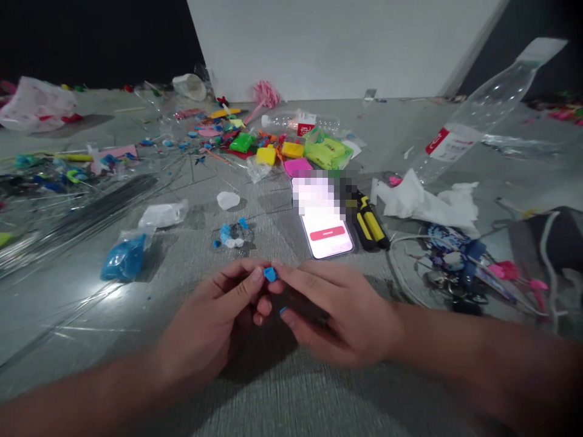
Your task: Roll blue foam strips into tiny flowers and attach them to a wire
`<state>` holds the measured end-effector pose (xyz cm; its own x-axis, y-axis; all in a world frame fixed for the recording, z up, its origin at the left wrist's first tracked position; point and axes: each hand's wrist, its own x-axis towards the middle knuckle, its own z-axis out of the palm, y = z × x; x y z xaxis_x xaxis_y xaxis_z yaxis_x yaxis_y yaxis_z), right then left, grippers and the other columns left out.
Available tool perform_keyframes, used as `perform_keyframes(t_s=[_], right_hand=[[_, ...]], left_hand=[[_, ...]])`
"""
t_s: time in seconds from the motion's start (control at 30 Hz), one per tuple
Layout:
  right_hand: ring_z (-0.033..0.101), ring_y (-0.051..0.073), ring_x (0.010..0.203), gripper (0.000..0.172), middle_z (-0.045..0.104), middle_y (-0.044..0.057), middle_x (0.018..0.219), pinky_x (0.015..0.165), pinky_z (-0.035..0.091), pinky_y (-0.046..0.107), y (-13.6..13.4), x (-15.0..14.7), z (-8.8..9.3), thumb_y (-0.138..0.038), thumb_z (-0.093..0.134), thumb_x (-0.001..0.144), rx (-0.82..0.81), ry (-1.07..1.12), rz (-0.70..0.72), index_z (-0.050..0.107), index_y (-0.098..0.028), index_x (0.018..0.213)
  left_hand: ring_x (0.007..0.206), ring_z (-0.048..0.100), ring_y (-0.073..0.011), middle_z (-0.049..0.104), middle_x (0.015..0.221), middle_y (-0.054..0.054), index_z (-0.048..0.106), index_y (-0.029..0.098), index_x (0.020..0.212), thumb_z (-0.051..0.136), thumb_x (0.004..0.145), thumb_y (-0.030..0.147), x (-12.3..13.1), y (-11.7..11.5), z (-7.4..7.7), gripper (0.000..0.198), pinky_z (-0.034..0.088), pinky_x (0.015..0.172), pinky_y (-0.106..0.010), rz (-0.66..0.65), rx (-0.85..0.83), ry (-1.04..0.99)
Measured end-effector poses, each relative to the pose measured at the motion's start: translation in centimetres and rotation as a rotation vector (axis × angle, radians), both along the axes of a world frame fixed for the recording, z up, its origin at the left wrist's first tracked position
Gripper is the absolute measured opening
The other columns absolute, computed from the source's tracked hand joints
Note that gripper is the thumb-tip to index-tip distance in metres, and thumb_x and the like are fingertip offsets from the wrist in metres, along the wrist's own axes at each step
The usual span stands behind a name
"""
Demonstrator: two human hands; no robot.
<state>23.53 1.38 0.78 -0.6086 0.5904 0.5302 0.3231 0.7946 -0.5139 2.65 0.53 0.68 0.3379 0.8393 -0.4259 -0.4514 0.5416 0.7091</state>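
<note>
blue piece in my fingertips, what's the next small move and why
Probably pinch the blue piece firmer with the left hand so the right hand can let go: both pinch it above the table, and it looks small enough to slip.

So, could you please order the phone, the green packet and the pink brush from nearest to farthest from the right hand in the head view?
1. Phone, just beyond the right hand pinching the blue piece.
2. Green packet, mid-table, farther back.
3. Pink brush, farthest, by the white board.
</note>
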Motion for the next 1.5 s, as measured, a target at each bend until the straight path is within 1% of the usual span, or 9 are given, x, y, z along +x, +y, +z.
perform_keyframes(t_s=[0.17,0.33,0.5,0.63,0.77,0.93,1.17,1.33,1.5], right_hand=[[0.059,0.016,0.069,0.044,0.072,0.012,0.096,0.061,0.052,0.029,-0.1,0.0,0.0,-0.024,0.056,0.096,-0.003,-0.008,-0.039,0.052,-0.004,0.136],[0.058,0.017,0.069,0.046,0.070,0.011,0.091,0.059,0.049,0.030,0.0,0.0,-0.1,-0.025,0.056,0.096,-0.043,-0.030,-0.109,0.055,-0.001,0.135],[0.053,0.014,0.064,0.044,0.067,0.007,0.083,0.056,0.045,0.028,0.0,0.1,-0.2,-0.022,0.057,0.095,-0.008,0.018,-0.064,0.056,0.000,0.133],[0.053,0.011,0.062,0.027,0.064,0.001,0.075,0.056,0.043,0.025,-0.1,0.1,0.2,-0.018,0.057,0.094,-0.056,0.110,-0.099,0.063,-0.010,0.118],[0.050,0.009,0.058,0.008,0.061,0.000,0.069,0.055,0.041,0.023,-0.4,0.2,0.9,-0.018,0.057,0.091,-0.116,0.152,-0.118,0.064,-0.015,0.094],[0.051,0.009,0.060,0.009,0.059,-0.001,0.071,0.057,0.043,0.022,-0.5,0.2,1.0,-0.018,0.056,0.091,-0.146,0.246,0.008,0.063,-0.016,0.097],[0.055,0.009,0.061,0.015,0.064,0.000,0.073,0.057,0.047,0.021,-0.8,0.0,0.8,-0.015,0.060,0.090,-0.161,0.254,-0.002,0.065,-0.014,0.103],[0.055,0.008,0.059,0.016,0.066,0.000,0.074,0.057,0.048,0.019,-0.9,0.0,1.0,-0.014,0.061,0.091,-0.155,0.236,-0.050,0.066,-0.014,0.106],[0.057,0.008,0.060,0.021,0.069,0.001,0.075,0.057,0.049,0.020,-0.8,0.0,0.9,-0.015,0.059,0.092,-0.157,0.216,-0.047,0.066,-0.013,0.112]], left_hand=[[0.060,0.064,-0.0048,0.074,0.075,0.000,0.080,0.017,0.088,0.088,0.078,0.029,0.0,0.2,-0.4,0.018,0.056,0.057,-0.009,0.040,0.001,0.036],[0.070,0.071,-0.0080,0.079,0.086,-0.002,0.082,0.020,0.094,0.090,0.075,0.029,0.0,0.4,-0.5,0.023,0.060,0.068,-0.012,0.017,0.019,0.061],[0.067,0.070,-0.0063,0.078,0.083,0.000,0.082,0.023,0.093,0.090,0.075,0.030,-0.2,0.2,-0.6,0.021,0.058,0.066,-0.010,0.003,0.072,0.139],[0.066,0.068,-0.0072,0.076,0.080,0.000,0.080,0.023,0.093,0.085,0.081,0.030,-0.4,0.1,-0.8,0.014,0.056,0.063,-0.011,-0.019,0.182,0.211],[0.064,0.068,-0.0088,0.073,0.073,0.000,0.080,0.024,0.092,0.081,0.085,0.025,-0.7,0.2,-0.3,0.007,0.056,0.063,-0.012,-0.155,0.360,0.287],[0.072,0.069,-0.0111,0.072,0.081,-0.001,0.077,0.027,0.096,0.077,0.087,0.018,-1.0,-0.1,0.6,0.012,0.057,0.068,-0.016,-0.269,0.530,0.281],[0.084,0.069,-0.0126,0.073,0.094,-0.001,0.076,0.030,0.100,0.075,0.088,0.017,-1.0,-0.5,0.6,0.017,0.059,0.074,-0.017,-0.173,0.682,0.395],[0.084,0.073,-0.0149,0.076,0.094,-0.003,0.078,0.028,0.099,0.077,0.086,0.018,-0.6,-0.4,0.7,0.016,0.061,0.075,-0.018,-0.103,0.683,0.486],[0.077,0.074,-0.0133,0.078,0.089,-0.002,0.079,0.028,0.098,0.079,0.084,0.018,-0.5,-0.5,0.8,0.016,0.060,0.071,-0.015,-0.054,0.634,0.536]])
